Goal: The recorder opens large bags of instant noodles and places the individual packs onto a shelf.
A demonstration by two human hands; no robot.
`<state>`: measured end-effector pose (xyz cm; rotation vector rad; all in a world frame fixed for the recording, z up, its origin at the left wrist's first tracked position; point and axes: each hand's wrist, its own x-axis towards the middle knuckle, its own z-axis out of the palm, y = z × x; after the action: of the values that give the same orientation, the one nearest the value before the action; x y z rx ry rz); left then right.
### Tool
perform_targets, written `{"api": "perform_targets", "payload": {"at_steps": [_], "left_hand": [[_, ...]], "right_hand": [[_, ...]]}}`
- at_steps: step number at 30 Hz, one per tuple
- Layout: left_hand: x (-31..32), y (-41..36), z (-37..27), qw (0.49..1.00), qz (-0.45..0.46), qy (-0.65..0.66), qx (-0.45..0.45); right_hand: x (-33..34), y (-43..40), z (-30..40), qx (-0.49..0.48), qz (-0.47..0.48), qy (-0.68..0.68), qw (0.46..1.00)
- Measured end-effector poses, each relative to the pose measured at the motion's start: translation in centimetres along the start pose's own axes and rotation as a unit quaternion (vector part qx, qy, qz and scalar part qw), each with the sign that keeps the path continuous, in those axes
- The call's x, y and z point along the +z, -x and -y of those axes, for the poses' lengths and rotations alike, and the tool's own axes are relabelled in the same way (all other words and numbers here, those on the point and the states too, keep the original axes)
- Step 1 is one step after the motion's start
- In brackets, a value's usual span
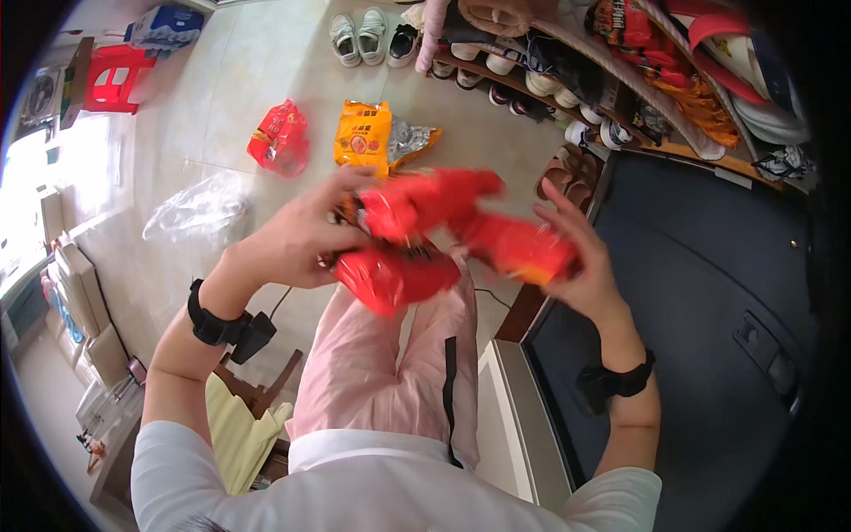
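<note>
Glossy red plastic food packets [395,279] are held out above my knees, blurred by motion. My left hand [286,229] grips the left ends of two of them, one above the other. At the right end of another red packet [522,249], my right hand [588,259] holds on with its fingers raised and spread. Where the packets overlap, I cannot tell whether they are joined. Just beyond them on the floor lies a torn-open orange bag [364,136] with a silver lining. A crumpled red bag [279,139] lies to its left.
Crumpled clear plastic [199,209] lies on the tiled floor at left. A shoe rack [525,83] with several shoes and more packets stands at upper right. Right of me is a dark door [698,266]. A red plastic stool [116,80] stands far left. Yellow cloth [239,425] drapes a chair.
</note>
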<state>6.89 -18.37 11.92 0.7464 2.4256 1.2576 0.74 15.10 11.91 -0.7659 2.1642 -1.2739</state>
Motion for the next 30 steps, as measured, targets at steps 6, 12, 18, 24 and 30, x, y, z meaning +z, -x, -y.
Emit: {"api": "perform_targets", "payload": {"at_steps": [6, 12, 18, 24, 30], "left_hand": [[0.5, 1.4, 1.3, 0.990, -0.087, -0.078, -0.081], [2.2, -0.4, 1.1, 0.989, -0.028, -0.141, -0.022], [5.1, -1.9, 1.5, 0.989, -0.036, -0.145, -0.005], [4.3, -3.1, 1.4, 0.986, -0.052, 0.094, -0.129], [3.1, -2.6, 1.7, 0.997, -0.018, -0.024, -0.068]], "right_hand": [[-0.3, 1.2, -4.5, 0.360, -0.297, -0.597, 0.653], [2.7, -0.5, -2.5, 0.112, -0.326, -0.183, 0.920], [4.9, -2.7, 2.2, -0.234, -0.172, 0.175, 0.940], [3.6, -2.5, 4.0, -0.245, -0.077, 0.098, 0.961], [3.6, -3.0, 2.4, 0.062, -0.152, -0.184, 0.969]]}}
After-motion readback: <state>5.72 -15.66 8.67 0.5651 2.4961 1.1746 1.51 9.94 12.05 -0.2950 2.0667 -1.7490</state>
